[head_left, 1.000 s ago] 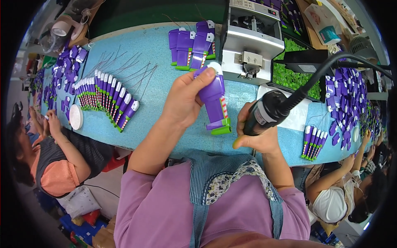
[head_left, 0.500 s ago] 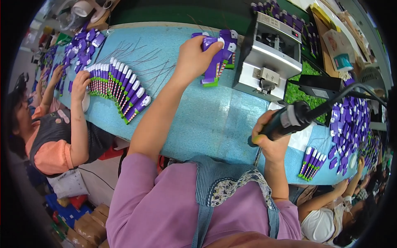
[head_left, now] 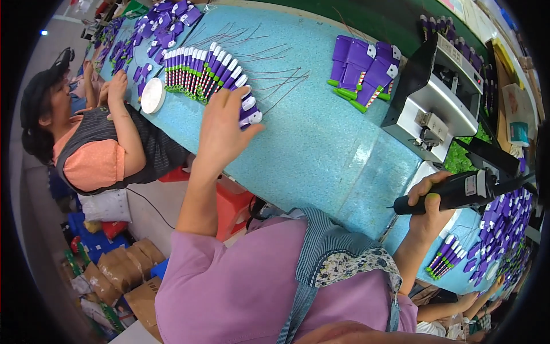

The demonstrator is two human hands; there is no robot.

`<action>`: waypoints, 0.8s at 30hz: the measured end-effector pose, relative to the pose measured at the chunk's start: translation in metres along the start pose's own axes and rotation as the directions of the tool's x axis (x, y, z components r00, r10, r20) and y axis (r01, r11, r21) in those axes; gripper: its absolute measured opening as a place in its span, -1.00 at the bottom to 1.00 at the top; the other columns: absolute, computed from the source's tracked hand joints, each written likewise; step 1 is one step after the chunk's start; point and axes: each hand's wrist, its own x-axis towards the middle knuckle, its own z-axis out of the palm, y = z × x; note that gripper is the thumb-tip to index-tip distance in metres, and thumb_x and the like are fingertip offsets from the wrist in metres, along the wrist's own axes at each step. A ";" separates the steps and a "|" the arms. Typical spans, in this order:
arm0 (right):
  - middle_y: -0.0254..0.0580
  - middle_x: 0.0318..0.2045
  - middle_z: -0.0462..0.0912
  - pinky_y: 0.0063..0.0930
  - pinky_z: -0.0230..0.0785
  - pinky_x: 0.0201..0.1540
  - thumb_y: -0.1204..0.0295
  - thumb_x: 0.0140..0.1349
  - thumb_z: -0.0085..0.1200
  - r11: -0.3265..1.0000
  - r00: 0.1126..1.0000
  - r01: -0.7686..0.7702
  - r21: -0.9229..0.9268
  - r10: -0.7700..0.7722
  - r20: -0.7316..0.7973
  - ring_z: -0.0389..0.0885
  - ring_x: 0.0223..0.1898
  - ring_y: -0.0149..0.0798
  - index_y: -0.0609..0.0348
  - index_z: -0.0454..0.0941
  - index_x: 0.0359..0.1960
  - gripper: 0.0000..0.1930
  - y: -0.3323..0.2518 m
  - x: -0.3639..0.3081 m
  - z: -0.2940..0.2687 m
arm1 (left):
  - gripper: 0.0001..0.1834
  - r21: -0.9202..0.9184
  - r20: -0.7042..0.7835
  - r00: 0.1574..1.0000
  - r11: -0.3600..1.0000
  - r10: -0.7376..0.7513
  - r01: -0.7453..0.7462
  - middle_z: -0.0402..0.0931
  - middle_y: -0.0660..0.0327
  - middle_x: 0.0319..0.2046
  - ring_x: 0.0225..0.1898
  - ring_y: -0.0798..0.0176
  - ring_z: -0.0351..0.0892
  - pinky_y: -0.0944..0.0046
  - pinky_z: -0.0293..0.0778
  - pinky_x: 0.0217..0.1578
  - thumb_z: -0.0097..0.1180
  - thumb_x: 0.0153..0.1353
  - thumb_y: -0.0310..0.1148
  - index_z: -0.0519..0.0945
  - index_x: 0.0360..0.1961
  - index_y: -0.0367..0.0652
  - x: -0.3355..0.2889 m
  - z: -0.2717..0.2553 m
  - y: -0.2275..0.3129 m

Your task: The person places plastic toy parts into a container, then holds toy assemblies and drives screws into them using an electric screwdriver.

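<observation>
In my right hand (head_left: 428,202) I grip a black electric screwdriver (head_left: 458,192); its thin bit points left over the table. My left hand (head_left: 223,129) is open, thumb spread from the fingers, at the near end of a fanned row of purple plastic pieces (head_left: 200,66). These have white caps, striped shafts, green ends and thin wires trailing behind. My fingers hide part of the last pieces, so contact is hard to tell. Farther back, a stack of flat purple pieces with green ends (head_left: 365,71) lies beside a silver-and-black machine (head_left: 432,94).
A co-worker (head_left: 94,137) sits at the left near a white round dish (head_left: 153,96) and a heap of purple parts (head_left: 163,26). Another purple heap (head_left: 504,229) and a small row of pieces (head_left: 447,256) lie at the right. Green parts (head_left: 458,157) sit behind the machine.
My left hand has let go of the purple piece at the stack and moved left to the fanned row. The screwdriver stays in my right hand, now more level. The view has shifted.
</observation>
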 end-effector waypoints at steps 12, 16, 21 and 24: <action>-0.24 -0.50 0.42 -0.55 0.27 -0.55 0.17 0.01 0.34 0.999 1.000 0.020 0.048 -0.021 0.015 0.39 -0.60 -0.39 0.23 0.33 -0.17 -0.47 -0.008 0.001 0.009 | -0.31 -0.034 -0.099 0.991 0.995 0.091 -0.095 0.31 -0.05 -0.13 -0.08 -0.08 0.30 0.06 0.32 -0.08 0.45 -0.23 -0.25 0.35 -0.13 -0.38 -0.014 0.047 0.040; -0.24 -0.49 0.42 -0.55 0.27 -0.55 0.15 0.02 0.33 0.999 1.000 0.031 0.015 -0.031 -0.005 0.39 -0.61 -0.38 0.23 0.33 -0.18 -0.48 -0.011 -0.001 0.005 | -0.24 -0.371 0.175 0.965 0.895 -0.197 0.250 0.37 -0.01 -0.12 -0.20 0.13 0.46 0.22 0.47 -0.28 0.45 -0.13 -0.23 0.29 -0.02 -0.39 0.011 0.046 0.041; -0.24 -0.49 0.41 -0.54 0.29 -0.53 0.16 0.03 0.32 1.000 1.000 0.024 0.015 -0.024 -0.003 0.39 -0.61 -0.39 0.23 0.32 -0.17 -0.48 -0.011 -0.002 0.002 | -0.24 -0.381 0.398 0.904 0.869 -0.153 0.315 0.41 0.10 -0.22 -0.31 0.31 0.44 0.34 0.47 -0.34 0.39 -0.11 -0.33 0.25 0.08 -0.36 0.040 0.042 0.021; -0.24 -0.49 0.41 -0.54 0.29 -0.53 0.17 0.04 0.31 0.999 0.999 0.034 0.017 -0.034 -0.014 0.39 -0.61 -0.39 0.23 0.32 -0.17 -0.49 -0.010 -0.002 -0.001 | -0.24 -0.427 0.413 0.898 0.838 -0.152 0.339 0.41 0.15 -0.25 -0.34 0.36 0.41 0.37 0.45 -0.36 0.38 -0.14 -0.37 0.28 0.09 -0.34 0.035 0.034 0.025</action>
